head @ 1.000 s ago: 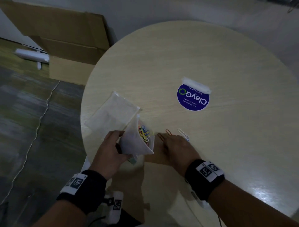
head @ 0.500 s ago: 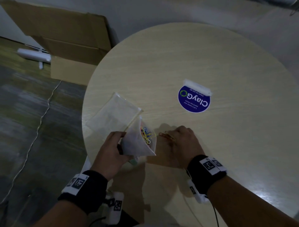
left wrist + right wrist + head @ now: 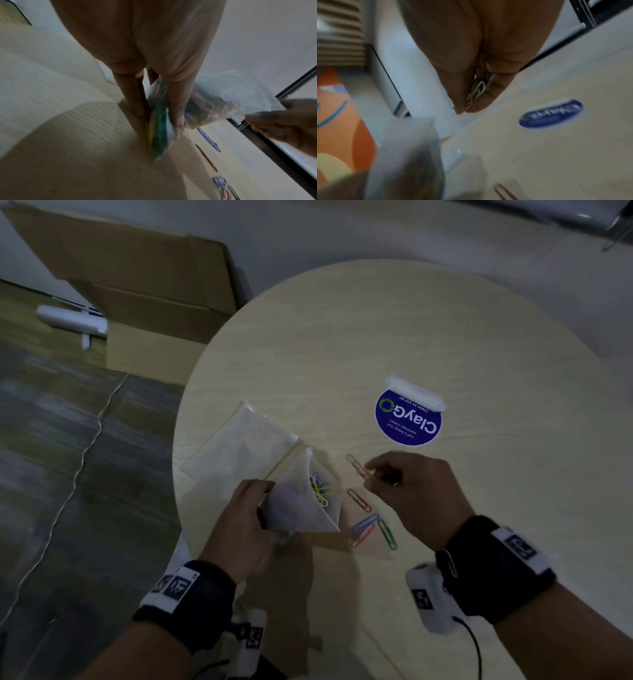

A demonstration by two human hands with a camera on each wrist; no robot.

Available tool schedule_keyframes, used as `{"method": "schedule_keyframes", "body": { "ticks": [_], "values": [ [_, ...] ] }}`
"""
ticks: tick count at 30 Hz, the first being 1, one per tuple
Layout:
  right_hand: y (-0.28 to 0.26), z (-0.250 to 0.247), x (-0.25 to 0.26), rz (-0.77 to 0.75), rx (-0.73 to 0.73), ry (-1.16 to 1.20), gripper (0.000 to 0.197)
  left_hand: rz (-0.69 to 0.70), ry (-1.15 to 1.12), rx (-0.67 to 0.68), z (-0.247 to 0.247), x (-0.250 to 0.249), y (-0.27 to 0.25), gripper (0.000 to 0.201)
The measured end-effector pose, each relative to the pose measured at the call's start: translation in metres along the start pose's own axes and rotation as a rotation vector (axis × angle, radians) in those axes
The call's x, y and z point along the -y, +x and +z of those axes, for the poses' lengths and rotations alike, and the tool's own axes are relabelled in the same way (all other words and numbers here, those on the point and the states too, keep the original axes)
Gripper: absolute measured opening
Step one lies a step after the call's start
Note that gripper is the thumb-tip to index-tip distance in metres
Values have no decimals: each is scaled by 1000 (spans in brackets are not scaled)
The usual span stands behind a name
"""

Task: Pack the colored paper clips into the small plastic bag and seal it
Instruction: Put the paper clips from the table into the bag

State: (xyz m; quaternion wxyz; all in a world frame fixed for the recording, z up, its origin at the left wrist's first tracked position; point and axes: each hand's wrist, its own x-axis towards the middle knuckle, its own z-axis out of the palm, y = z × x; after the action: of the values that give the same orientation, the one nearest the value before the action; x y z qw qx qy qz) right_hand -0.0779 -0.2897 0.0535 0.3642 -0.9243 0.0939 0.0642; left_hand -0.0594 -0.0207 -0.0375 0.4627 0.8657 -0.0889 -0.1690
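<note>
My left hand (image 3: 248, 513) grips a small clear plastic bag (image 3: 301, 506) near the table's left edge, mouth facing right, with yellow and blue clips (image 3: 320, 487) inside; the left wrist view shows my fingers (image 3: 176, 108) pinching the bag (image 3: 223, 97). My right hand (image 3: 371, 474) is lifted just right of the bag's mouth and pinches an orange paper clip (image 3: 358, 467); the right wrist view shows a white clip (image 3: 479, 88) held there too. On the table below lie a red clip (image 3: 359, 500), a blue clip (image 3: 365, 522), a pink clip (image 3: 363, 537) and a green clip (image 3: 387, 534).
A larger clear bag (image 3: 239, 453) lies flat behind the small one. A round blue sticker (image 3: 407, 419) is stuck to the pale round table (image 3: 445, 330). A cardboard box (image 3: 144, 302) and a white cable (image 3: 78, 474) are on the floor to the left.
My right hand rose from the table with clips pinched and shifted right, uncovering several loose clips under it. The left hand and bag stayed put.
</note>
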Motion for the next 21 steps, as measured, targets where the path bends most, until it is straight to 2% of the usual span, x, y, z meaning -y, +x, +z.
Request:
{"method": "schedule_keyframes", "body": {
  "ticks": [2,6,10,11,13,14,15,16,18,20,21],
  "values": [
    [-2,-12,25,-52,68,85,17,-9,6,7,2,-1,1,65],
    [3,3,51,-109,154,-57,7,-31,40,4,5,-5,2,61],
    [7,14,60,-157,212,-118,29,-46,28,0,7,-3,4,66],
    [7,10,58,-124,193,-6,25,-45,19,2,6,-3,3,66],
    [3,-2,44,45,109,319,15,-41,3,14,5,-3,2,64],
    [-1,-8,29,124,45,396,11,-42,-14,19,5,-3,2,62],
    [-4,-11,8,164,-10,340,4,-41,-26,16,4,-3,2,62],
    [-9,-10,-12,200,-25,172,9,-38,-28,9,4,-4,1,63],
    [-24,2,-45,279,93,-142,27,-35,-18,-6,4,-5,1,64],
    [-40,21,-59,322,243,-259,30,-41,-12,-12,3,-6,1,63],
    [-46,31,-64,307,259,-290,28,-43,-11,-10,4,-7,1,62]
  ]
}}
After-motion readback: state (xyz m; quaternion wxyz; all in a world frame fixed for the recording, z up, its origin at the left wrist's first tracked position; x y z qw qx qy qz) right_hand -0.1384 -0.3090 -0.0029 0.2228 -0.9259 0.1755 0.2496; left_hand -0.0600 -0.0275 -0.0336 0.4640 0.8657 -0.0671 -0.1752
